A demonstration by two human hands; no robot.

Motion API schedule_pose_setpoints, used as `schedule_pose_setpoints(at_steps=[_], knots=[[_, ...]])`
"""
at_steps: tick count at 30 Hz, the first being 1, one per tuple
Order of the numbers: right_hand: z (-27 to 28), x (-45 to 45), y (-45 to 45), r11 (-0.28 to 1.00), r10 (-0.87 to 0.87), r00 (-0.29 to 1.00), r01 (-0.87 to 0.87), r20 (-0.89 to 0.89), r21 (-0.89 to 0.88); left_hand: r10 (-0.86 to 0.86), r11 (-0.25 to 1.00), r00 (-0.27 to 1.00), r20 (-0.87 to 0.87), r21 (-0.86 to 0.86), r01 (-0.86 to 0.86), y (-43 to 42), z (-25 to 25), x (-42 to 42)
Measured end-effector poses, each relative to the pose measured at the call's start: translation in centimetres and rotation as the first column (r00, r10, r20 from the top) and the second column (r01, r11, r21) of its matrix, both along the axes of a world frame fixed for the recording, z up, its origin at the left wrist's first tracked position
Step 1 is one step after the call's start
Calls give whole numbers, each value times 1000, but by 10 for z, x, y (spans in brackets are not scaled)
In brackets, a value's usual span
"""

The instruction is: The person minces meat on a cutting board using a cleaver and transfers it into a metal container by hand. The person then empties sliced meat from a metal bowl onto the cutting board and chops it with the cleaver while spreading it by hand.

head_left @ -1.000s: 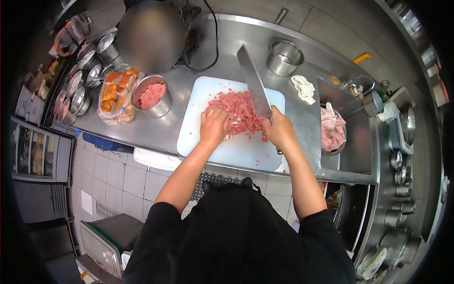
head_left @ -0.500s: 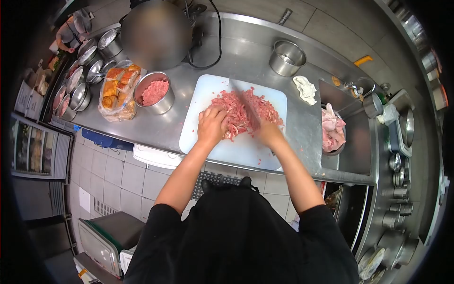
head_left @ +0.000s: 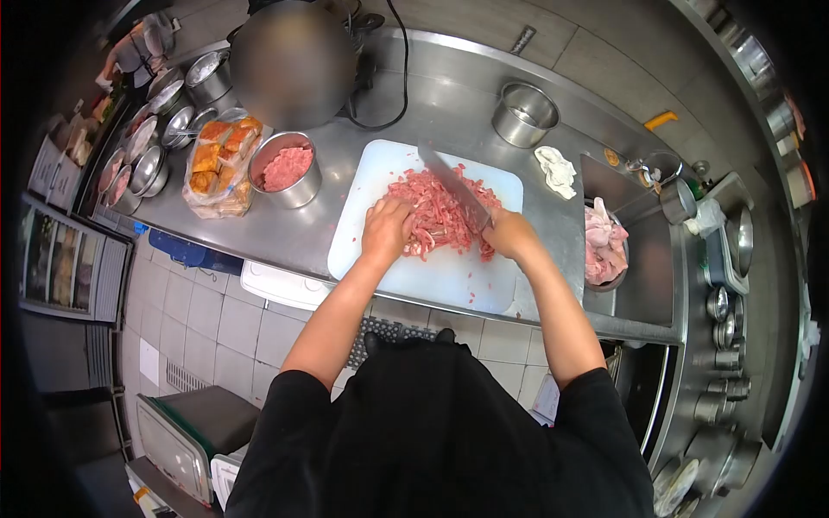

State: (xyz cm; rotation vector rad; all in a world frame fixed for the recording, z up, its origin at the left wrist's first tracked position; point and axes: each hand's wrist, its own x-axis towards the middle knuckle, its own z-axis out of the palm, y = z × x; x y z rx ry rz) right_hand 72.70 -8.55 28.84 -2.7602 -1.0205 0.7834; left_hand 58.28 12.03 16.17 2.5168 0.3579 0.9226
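Observation:
Chopped red meat (head_left: 436, 211) lies in a loose heap on a white cutting board (head_left: 397, 281). My right hand (head_left: 511, 233) is closed round the handle of a large cleaver (head_left: 456, 190), whose blade slants up and left across the heap. At the heap's left edge rests my left hand (head_left: 387, 226), its fingers bent together against the meat; whether they grip a piece is hidden. Left of the board stands a metal pot (head_left: 302, 192) with minced meat (head_left: 287, 167) inside.
A bag of orange-topped bread (head_left: 221, 168) and metal bowls (head_left: 149, 164) are at the left. An empty pot (head_left: 525, 115), a white cloth (head_left: 555, 172) and a sink with raw meat (head_left: 606, 245) are right. A person's arm (head_left: 110, 67) shows at upper left.
The cleaver and my right hand swung left over the heap, then back slightly right, the blade now less blurred. My left hand stays at the heap's left edge. The view has shifted slightly.

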Motion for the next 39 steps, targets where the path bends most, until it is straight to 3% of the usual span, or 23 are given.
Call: schedule_pose_setpoints(at_steps=[2,3,5,9,10,12,15,16,21,23,24,25,27,29,31,32,34,35,37,39], knots=[[6,-7,-3,950,-111,992,90,54,299,0,1000,1000,27,-9,0,-2,-3,0],[-8,-10,0,950,-108,993,88,51,298,11,1000,1000,15,-17,-10,-3,-3,1],[-62,-10,8,995,65,992,-73,112,70,18,1000,1000,10,-20,-18,-5,-3,1],[-8,-19,13,1000,20,998,-19,-64,24,64,995,997,50,-75,-60,-3,3,-12],[8,-21,13,1000,22,998,-21,-64,23,80,993,993,83,-89,-73,-2,6,-15],[21,-22,13,977,-99,993,109,-63,181,93,991,994,52,-101,-88,5,1,-24],[-24,-28,14,955,-105,994,90,36,284,97,990,993,62,-110,-90,9,-9,-37],[-72,-18,15,996,67,996,-70,61,55,107,985,994,32,-137,-102,10,-17,-39],[3,-19,14,998,44,995,-41,-86,37,147,962,988,53,-241,-130,13,-22,-48],[18,-22,11,931,-180,977,207,-116,301,155,957,986,65,-260,-133,13,-21,-47],[16,-29,12,920,-199,979,202,-44,334,156,956,986,65,-260,-134,14,-21,-47],[-11,-22,10,920,-201,979,204,-43,335,153,959,986,69,-250,-131,14,-22,-47],[-80,-1,5,989,120,979,-132,164,65,141,965,986,84,-235,-118,14,-20,-44],[-30,-11,7,993,111,982,-117,154,31,131,965,988,88,-239,-107,14,-23,-47],[5,-11,12,994,-38,997,45,-72,100,140,963,987,82,-243,-117,15,-24,-47],[-4,-11,10,994,-39,996,46,-74,96,153,960,985,79,-249,-129,14,-25,-46],[-35,-12,7,973,-136,978,103,155,206,155,959,985,71,-252,-133,15,-25,-48],[-46,-7,6,972,-139,977,104,160,209,152,960,986,70,-250,-130,14,-22,-46],[-44,-5,9,1000,-10,1000,10,0,16,153,958,985,84,-257,-127,16,-22,-44],[-17,-5,6,996,-58,998,59,-17,66,158,952,984,78,-277,-131,15,-26,-47]])
